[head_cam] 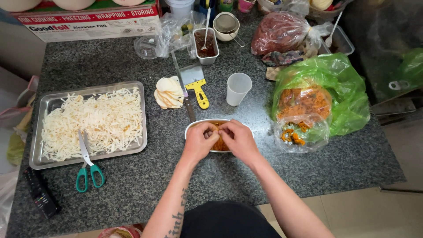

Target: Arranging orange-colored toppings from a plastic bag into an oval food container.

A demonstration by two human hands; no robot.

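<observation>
I see both hands over a white oval dish (198, 124) of orange shreds at the near middle of the counter, its long axis running left to right. My left hand (199, 141) and right hand (238, 140) are curled, fingertips pinching the shreds. Just far of the dish stand a white cup (238, 88) and a yellow-handled scraper (197, 83). A steel tray (48, 103) with teal scissors (86, 165) lies left; a green bag (339, 83) sits right.
</observation>
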